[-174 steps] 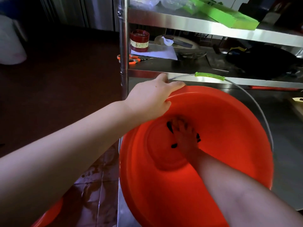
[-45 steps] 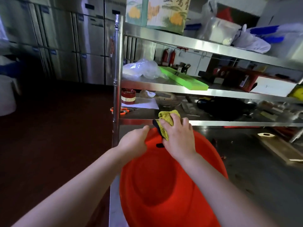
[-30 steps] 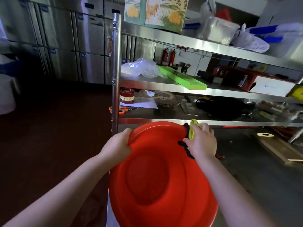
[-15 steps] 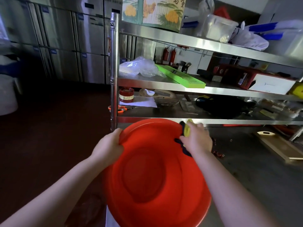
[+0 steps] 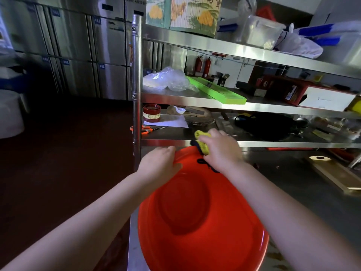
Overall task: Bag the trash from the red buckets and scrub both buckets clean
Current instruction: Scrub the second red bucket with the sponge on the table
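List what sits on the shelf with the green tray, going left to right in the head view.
Crumpled clear plastic bag → green tray → red and white carton. The small dark items between the tray and the carton are too dim to name.

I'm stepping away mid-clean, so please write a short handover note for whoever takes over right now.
Left hand: grip on the far-left rim of the red bucket, steadying it on the steel table with its open side toward the wearer.
Right hand: holds the yellow cloth against the bucket's far rim.
Done: no trash shows inside this bucket.
Left: finish wiping the rim. The second bucket and the trash bag are not in view, so check them.
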A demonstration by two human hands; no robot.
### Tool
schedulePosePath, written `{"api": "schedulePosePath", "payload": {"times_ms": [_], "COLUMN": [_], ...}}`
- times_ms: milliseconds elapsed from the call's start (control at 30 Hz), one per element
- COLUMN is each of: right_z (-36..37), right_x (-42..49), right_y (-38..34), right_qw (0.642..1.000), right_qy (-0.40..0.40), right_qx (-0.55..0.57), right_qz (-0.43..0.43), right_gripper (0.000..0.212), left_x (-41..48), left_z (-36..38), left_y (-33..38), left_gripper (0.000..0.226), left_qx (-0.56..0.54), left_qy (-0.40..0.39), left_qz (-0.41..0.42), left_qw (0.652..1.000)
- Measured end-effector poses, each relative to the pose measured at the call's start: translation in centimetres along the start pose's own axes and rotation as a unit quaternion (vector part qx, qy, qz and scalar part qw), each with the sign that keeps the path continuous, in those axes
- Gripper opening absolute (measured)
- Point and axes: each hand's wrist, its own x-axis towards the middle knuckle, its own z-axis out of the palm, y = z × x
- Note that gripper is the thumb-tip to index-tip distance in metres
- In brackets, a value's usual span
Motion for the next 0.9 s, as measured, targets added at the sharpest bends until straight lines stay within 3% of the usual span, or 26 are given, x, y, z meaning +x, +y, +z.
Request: {"api": "schedulePosePath", "payload": {"times_ms": [100,200,300,433,533,600,767,900], "right_z": [0.9,2.2,2.6,3.5,5.3,6.2,5.5,3.3], "right_x": [0.0,-0.2,-0.4,-1.0,-3.3,-4.5,-3.4,0.0], "right_y": [-2.9,-3.6,-2.8,0.9,3.9,4.6,3.1,-0.6], "right_qw": [0.995,0.990,0.990,0.987,0.952,0.933,0.963,0.991], "right_qy": [0.070,0.127,0.134,0.076,0.001,-0.020,0.050,0.126], "right_qx": [-0.048,-0.024,0.006,0.026,0.105,0.148,0.057,0.031], "right_qz": [-0.057,-0.061,-0.039,0.140,0.287,0.326,0.259,0.026], "right_gripper": [0.046,0.052,0.056,0.055,0.060,0.061,0.056,0.058], "left_x": [0.7,0.2,-0.2,-0.9,-1.7,-2.0,-2.0,-0.9], "left_z": [0.9,1.5,1.6,1.5,1.5,1.5,1.2,1.4], "left_y": [0.4,0.1,-0.3,-2.8,-4.9,-5.2,-4.4,-0.9], "left_gripper": [0.027,0.024,0.021,0.025,0.023,0.022,0.020,0.017], "left_qx": [0.009,0.015,0.022,-0.010,-0.066,-0.085,-0.064,-0.033], "left_qy": [0.016,0.053,0.062,0.055,0.044,0.037,0.040,0.037], "left_qz": [-0.018,-0.030,-0.028,-0.067,-0.127,-0.142,-0.114,-0.040], "left_qw": [1.000,0.998,0.997,0.996,0.989,0.985,0.991,0.998]}}
